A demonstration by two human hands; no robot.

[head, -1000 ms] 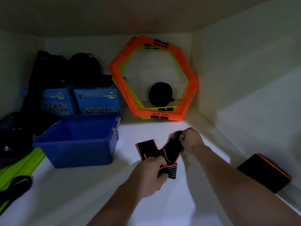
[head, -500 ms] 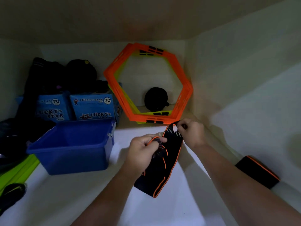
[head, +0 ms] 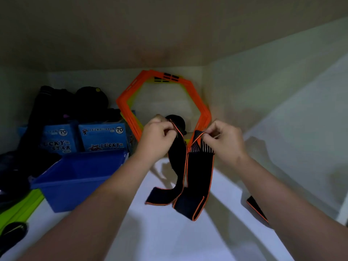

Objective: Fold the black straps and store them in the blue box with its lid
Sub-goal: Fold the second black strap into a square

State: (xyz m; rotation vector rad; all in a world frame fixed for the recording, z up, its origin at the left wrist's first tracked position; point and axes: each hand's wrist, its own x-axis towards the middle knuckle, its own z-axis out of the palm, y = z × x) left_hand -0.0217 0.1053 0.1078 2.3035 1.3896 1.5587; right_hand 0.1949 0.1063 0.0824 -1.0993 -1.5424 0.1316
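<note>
At the far left edge a green strip point(head: 20, 208) lies flat on the near part of the white shelf point(head: 160, 238), with a dark item, too dim to identify, resting on it. Behind that, dark bags point(head: 54, 104) are piled against the back wall. In front of them stand two blue cartons point(head: 102, 137); each reads "LUCKY STAR" in white with a star mark and a "70" in a white circle, though the left one is partly cut off. Nearer than the cartons sits the blue box point(head: 75, 178), open on top; its inside is too dark to see into.

In the middle, an orange hexagonal frame point(head: 128, 108) leans upright against the back wall, with a yellow-green one just behind it and a round black object point(head: 176, 120) seen through its opening. In front of the frame, the left hand point(head: 157, 137) pinches one top end of the black strap point(head: 190, 178) between thumb and fingers, and the right hand point(head: 226, 140) pinches the other end, which shows thin pale stripes. The strap, edged in orange, hangs from both hands in a loop, its lower part trailing onto the shelf.

Near the right, a second black strap point(head: 257, 208) with orange trim lies on the shelf, mostly hidden by the right forearm. Pale walls close in the shelf at the back and right, under a dim brownish ceiling.
</note>
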